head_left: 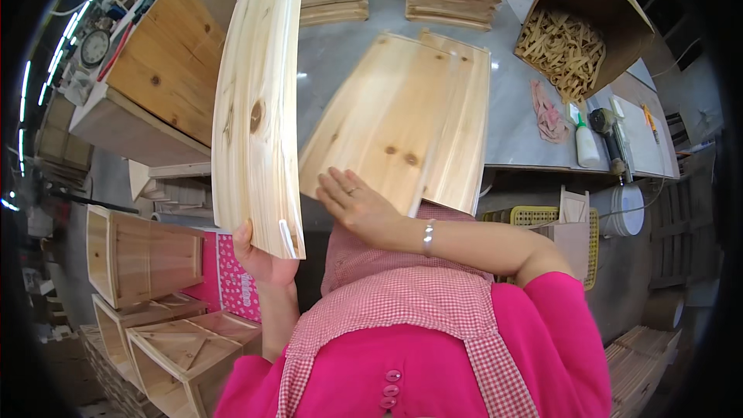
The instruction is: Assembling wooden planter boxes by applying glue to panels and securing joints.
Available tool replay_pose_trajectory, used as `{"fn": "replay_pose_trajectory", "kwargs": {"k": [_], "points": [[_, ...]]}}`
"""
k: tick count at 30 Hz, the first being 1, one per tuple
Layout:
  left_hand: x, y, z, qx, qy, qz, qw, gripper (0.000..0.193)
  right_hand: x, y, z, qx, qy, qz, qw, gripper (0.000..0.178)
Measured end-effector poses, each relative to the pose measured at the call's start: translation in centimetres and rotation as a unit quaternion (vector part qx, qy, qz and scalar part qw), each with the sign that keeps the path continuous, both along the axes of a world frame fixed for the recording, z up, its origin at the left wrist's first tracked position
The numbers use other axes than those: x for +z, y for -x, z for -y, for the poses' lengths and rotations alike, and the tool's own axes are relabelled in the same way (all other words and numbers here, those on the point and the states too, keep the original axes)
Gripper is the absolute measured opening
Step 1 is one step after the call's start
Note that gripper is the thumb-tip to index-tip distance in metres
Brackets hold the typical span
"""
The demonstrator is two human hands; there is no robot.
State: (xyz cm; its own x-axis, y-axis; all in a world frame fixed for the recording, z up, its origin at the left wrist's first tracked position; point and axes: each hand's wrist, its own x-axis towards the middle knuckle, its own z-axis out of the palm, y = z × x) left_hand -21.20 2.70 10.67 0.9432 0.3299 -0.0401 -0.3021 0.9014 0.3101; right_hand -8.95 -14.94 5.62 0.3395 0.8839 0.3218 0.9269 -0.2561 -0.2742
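Left hand (259, 259) gripped the raised plank (259, 101) at its bottom edge, fingers mostly hidden behind it; right hand (357, 205) lay open and flat on the board stack (406, 120) on the table (511, 120), whose near edge the apron hid.

Two hands (267, 255), perhaps three boards (259, 101)

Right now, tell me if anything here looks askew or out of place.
The boards under the right hand sit crooked, with the near end hanging past the table edge. A pink rag lies crumpled beside the glue bottle. The plank in the left hand shows no damage.
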Motion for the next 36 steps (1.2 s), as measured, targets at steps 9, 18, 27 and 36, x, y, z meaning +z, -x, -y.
{"fn": "replay_pose_trajectory", "kwargs": {"k": [9, 18, 27, 36], "points": [[1.1, 2.7, -0.1, 0.018, -0.047, 0.041, 0.998, 0.058, -4.3, -6.2, -12.4, 0.145, -0.005, 0.054, 0.988, 0.054], [1.4, 2.6, 0.0, 0.082, -0.153, -0.067, 0.983, 0.075, 1.4, -4.4, 1.8, -0.025, 0.063, -0.026, 0.997, 0.102], [1.7, -3.7, 3.8, 0.048, -0.269, -0.167, 0.947, 0.073, -1.0, -4.2, 13.8, -0.143, 0.067, 0.001, 0.987, 0.068], [-4.4, -8.7, 6.9, 0.051, -0.439, -0.183, 0.878, 0.052, -0.7, -4.1, 17.0, -0.106, 0.073, -0.038, 0.991, 0.065]]}}
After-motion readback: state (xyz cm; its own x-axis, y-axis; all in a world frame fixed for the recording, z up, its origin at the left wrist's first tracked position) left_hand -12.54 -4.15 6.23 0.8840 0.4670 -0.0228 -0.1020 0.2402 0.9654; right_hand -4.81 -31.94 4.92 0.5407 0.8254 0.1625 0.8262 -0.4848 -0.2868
